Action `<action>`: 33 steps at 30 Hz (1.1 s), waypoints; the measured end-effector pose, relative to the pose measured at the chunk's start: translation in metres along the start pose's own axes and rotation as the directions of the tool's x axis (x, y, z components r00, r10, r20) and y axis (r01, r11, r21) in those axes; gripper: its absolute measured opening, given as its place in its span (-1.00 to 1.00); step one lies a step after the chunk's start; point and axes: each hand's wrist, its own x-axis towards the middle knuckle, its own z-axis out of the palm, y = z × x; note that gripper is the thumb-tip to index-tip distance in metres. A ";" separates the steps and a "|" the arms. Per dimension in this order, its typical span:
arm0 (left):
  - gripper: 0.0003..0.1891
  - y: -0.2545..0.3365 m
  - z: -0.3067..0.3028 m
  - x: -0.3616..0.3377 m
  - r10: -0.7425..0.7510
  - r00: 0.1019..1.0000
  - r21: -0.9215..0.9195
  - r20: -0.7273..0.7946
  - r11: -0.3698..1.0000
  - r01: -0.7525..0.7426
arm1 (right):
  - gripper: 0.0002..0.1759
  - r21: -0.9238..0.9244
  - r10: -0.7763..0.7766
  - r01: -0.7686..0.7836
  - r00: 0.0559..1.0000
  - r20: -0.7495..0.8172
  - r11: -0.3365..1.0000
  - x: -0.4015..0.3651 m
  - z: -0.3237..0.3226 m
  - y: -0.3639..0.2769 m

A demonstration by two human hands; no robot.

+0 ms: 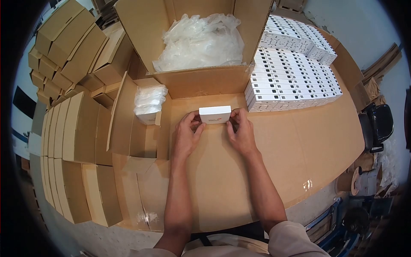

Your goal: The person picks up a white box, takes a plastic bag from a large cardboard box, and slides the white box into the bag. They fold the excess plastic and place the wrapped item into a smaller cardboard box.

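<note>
Between my two hands is a small white box (215, 115), its long side facing me, with small print low on that side. My left hand (188, 132) grips its left end, fingers curled and thumb near the lower corner. At the opposite end, my right hand (240, 130) pinches the box the same way. To the left stands an open cardboard carton (137, 139) with several white boxes in clear plastic wrap (150, 103) at its far end. Crumpled clear plastic bags (201, 40) fill a large carton (201, 81) beyond my hands.
Stacked white boxes (295, 79) in several rows stand at the right back of the cardboard-covered table (291, 150). Brown cartons (77, 128) line the left side, with more piled behind (64, 38). A black chair (376, 124) stands past the right edge.
</note>
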 end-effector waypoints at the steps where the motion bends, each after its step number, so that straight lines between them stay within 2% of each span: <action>1: -0.57 0.002 -0.001 0.000 0.004 1.000 -0.009 0.012 1.000 -0.003 | -0.65 0.002 -0.010 0.010 1.000 -0.007 1.000 -0.001 0.000 0.001; 8: -0.34 0.002 0.000 -0.001 0.027 1.000 -0.057 0.008 0.998 -0.026 | -0.51 -0.028 -0.025 0.025 1.000 0.005 0.999 0.000 -0.006 -0.009; 11: -0.34 0.006 0.002 -0.003 0.035 0.999 -0.072 -0.041 0.997 -0.038 | -0.52 -0.073 -0.010 0.010 1.000 0.010 0.997 -0.001 -0.007 -0.008; 14: -0.42 0.004 0.004 -0.004 0.080 0.987 -0.095 -0.139 0.991 -0.094 | -0.52 -0.067 -0.054 0.054 0.999 0.010 0.996 0.000 -0.007 -0.006; 17: -0.52 0.000 -0.002 -0.004 0.049 0.959 -0.123 -0.277 0.989 -0.087 | -0.54 -0.049 -0.069 0.069 0.998 -0.001 0.996 -0.001 -0.008 -0.001; 20: -0.70 0.015 -0.002 -0.003 0.069 0.921 -0.098 -0.384 0.988 -0.115 | -0.55 -0.030 -0.054 0.054 0.999 -0.006 0.998 -0.002 -0.011 0.002; 23: -0.79 0.040 0.003 0.014 0.193 0.886 -0.052 -0.422 0.970 -0.236 | -0.54 -0.010 0.003 -0.003 1.000 0.011 1.000 -0.002 -0.012 -0.004; 26: -0.81 0.081 0.001 0.059 0.401 0.819 0.125 -0.409 0.914 -0.385 | -0.52 -0.025 -0.030 0.030 1.000 -0.010 0.999 -0.003 -0.011 -0.005; 28: -0.83 0.120 -0.002 0.102 0.490 0.792 0.160 -0.365 0.871 -0.465 | -0.52 -0.038 -0.029 0.029 1.000 0.004 0.999 -0.002 -0.011 -0.001; 30: -0.76 0.119 0.005 0.163 0.605 0.736 0.217 -0.304 0.796 -0.565 | -0.52 -0.037 -0.023 0.024 1.000 0.014 0.999 -0.003 -0.012 -0.002; 32: -0.73 0.080 0.014 0.206 0.539 0.838 0.479 -0.087 0.760 -0.439 | -0.52 -0.024 -0.019 0.019 1.000 0.018 1.000 -0.003 -0.013 -0.005; 33: -0.71 0.082 0.013 0.214 0.474 0.881 0.601 0.007 0.702 -0.382 | -0.50 -0.038 -0.039 0.039 0.999 0.006 0.999 -0.003 -0.012 -0.003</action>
